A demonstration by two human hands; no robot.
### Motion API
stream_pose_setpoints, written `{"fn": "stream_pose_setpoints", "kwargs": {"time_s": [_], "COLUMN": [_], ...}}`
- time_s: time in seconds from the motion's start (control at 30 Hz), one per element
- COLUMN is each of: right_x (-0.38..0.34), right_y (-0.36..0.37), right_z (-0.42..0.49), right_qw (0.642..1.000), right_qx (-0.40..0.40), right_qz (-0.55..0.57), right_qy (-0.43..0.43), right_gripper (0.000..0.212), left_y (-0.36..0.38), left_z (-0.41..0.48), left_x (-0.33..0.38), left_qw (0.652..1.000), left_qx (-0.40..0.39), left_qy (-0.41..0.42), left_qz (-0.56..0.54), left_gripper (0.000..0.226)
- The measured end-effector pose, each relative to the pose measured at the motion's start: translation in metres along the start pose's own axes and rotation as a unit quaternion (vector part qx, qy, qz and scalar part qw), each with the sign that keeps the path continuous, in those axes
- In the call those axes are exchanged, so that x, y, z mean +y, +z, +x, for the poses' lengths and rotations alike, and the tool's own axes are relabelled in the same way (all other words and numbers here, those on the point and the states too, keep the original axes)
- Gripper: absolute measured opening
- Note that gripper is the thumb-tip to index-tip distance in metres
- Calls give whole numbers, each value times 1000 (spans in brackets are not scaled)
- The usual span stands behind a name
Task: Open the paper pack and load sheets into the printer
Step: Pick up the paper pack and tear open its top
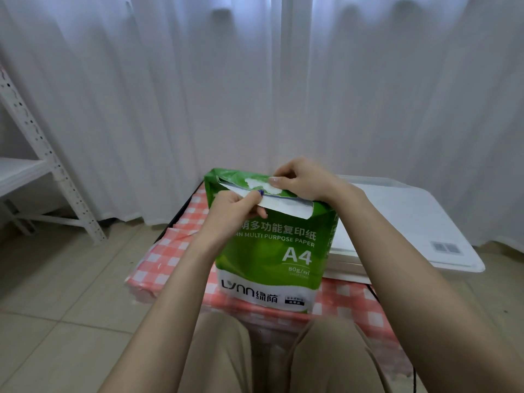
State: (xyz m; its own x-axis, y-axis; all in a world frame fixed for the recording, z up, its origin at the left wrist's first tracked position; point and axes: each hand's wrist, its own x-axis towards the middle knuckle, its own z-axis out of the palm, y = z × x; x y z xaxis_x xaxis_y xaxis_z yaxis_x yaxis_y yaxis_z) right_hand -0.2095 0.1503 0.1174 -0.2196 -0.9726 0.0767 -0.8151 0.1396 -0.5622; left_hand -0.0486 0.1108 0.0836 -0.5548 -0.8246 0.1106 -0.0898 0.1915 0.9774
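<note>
A green and white A4 paper pack [272,251] stands upright on a low table with a pink checked cloth [175,251], right in front of me. Its top wrapper is partly torn, and a white flap [286,207] folds down over the front. My left hand [235,211] pinches the left end of that flap. My right hand [300,180] grips the wrapper's top edge at the right. A white printer [411,222] sits just right of the pack, lid shut. The sheets inside the pack are hidden.
White curtains [255,95] hang close behind the table. A white metal shelf rack [45,171] stands at the left on the tiled floor [56,307]. My knees [269,355] are at the table's near edge.
</note>
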Motion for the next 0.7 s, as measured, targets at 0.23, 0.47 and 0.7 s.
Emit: {"fn": "stream_pose_setpoints", "kwargs": {"time_s": [0.23, 0.47, 0.7], "right_x": [-1, -5, -17], "right_y": [-1, -4, -14], "right_z": [-3, -9, -18], "right_qw": [1000, 999, 998], "right_qx": [-2, -20, -68], "right_qz": [14, 39, 0], "right_qy": [7, 11, -1], "right_gripper": [31, 33, 42], "left_y": [0, -6, -30], "left_z": [-4, -6, 16], "left_x": [0, 3, 39], "left_qw": [992, 970, 930], "left_qx": [-8, 162, 214], "left_qy": [-88, -89, 97], "left_qz": [-95, -157, 283], "left_gripper": [13, 35, 36]}}
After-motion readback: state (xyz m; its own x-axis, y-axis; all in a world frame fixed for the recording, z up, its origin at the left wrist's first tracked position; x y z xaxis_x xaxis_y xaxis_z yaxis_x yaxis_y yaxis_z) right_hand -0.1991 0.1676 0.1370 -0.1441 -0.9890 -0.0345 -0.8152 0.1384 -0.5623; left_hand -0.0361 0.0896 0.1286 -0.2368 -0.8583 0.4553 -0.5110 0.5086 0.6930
